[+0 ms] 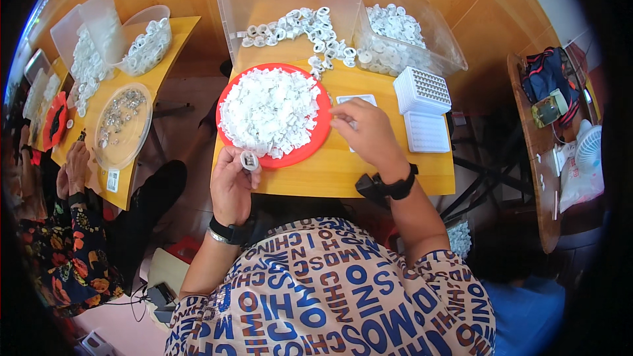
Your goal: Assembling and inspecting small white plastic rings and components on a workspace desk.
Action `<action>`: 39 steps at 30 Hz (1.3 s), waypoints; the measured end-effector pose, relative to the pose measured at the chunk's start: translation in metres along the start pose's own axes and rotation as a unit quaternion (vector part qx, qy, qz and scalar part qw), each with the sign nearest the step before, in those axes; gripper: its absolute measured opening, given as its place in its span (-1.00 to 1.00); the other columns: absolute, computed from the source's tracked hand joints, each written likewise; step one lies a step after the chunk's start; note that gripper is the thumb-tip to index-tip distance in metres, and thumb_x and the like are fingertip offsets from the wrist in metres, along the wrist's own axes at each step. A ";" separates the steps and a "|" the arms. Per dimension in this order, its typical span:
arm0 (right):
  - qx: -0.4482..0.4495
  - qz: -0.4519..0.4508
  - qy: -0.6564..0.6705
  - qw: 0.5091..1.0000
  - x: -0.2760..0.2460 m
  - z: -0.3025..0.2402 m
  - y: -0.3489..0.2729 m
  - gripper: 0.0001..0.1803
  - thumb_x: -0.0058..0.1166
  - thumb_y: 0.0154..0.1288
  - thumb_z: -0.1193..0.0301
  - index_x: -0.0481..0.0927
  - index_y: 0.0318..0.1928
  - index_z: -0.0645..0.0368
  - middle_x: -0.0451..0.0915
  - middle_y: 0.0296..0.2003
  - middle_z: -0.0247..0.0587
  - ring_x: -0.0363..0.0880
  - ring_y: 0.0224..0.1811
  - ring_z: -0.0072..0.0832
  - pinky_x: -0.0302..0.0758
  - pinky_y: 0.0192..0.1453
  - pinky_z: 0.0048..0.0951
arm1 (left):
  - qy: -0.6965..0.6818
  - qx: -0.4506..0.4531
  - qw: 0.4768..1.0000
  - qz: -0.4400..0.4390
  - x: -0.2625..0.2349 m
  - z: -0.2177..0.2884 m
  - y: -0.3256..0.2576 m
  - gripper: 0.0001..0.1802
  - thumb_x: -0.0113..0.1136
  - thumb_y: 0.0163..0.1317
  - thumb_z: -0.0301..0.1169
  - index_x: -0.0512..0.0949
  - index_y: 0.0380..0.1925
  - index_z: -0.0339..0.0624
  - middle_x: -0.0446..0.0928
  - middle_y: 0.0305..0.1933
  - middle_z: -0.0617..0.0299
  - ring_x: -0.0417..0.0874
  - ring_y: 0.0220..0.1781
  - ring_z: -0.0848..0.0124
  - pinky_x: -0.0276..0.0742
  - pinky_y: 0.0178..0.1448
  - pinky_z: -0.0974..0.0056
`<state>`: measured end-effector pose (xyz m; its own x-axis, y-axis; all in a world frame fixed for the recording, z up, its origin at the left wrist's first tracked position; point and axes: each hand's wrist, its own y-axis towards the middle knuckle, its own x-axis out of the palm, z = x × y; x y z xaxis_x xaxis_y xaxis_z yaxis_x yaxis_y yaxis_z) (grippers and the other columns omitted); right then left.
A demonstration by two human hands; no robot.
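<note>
My left hand (232,181) pinches a small white ring-shaped part (250,159) between thumb and fingertips, just at the near rim of the red plate (315,142) heaped with small white pieces (269,111). My right hand (366,133) lies on the wooden table (330,175) just right of the plate, its fingers curled together at the plate's edge, over a white card (356,99); whether they grip a piece I cannot tell. Beyond lie loose white rings (297,26), a clear bin (422,46) of more, and stacked white trays (422,91).
</note>
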<state>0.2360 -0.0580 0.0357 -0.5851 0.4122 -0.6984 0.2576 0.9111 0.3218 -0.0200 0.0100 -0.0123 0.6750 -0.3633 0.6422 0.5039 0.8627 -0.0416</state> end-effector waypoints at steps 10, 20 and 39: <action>-0.030 -0.052 -0.201 0.978 0.063 0.007 0.050 -0.85 0.12 0.11 0.43 0.61 -0.29 0.18 0.57 -0.29 -0.06 0.53 -0.16 -0.11 0.47 -0.08 -0.16 | -0.027 -0.019 0.999 -0.008 -0.001 0.004 -0.004 -0.85 -0.02 0.32 -0.33 0.37 -0.22 -0.16 0.48 -0.40 0.20 0.48 -0.45 0.47 0.36 -0.37 0.44; -0.067 -0.008 -0.142 0.987 0.071 0.011 0.047 -0.87 0.04 0.12 0.51 0.61 -0.31 0.19 0.60 -0.34 -0.06 0.54 -0.18 -0.12 0.47 -0.07 -0.17 | -0.136 -0.061 0.986 -0.080 -0.012 -0.001 0.000 -0.83 -0.03 0.31 -0.35 0.38 -0.19 -0.20 0.52 -0.39 0.14 0.55 -0.44 0.41 0.46 -0.36 0.40; 0.171 -0.184 0.479 0.841 0.056 -0.036 0.004 -0.87 0.09 0.28 0.51 0.59 -0.18 0.27 0.61 -0.38 -0.34 0.54 -0.38 -0.67 0.50 -0.24 -0.65 | -0.105 -0.093 0.987 -0.073 -0.007 -0.007 0.000 -0.83 -0.04 0.33 -0.35 0.38 -0.20 -0.21 0.54 -0.42 0.15 0.55 -0.51 0.43 0.44 -0.42 0.44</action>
<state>0.1763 -0.0310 0.0209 -0.9825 0.0551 0.1778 0.0336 0.9920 -0.1217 -0.0209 0.0103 -0.0225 0.4714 -0.3820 0.7949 0.6912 0.7198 -0.0640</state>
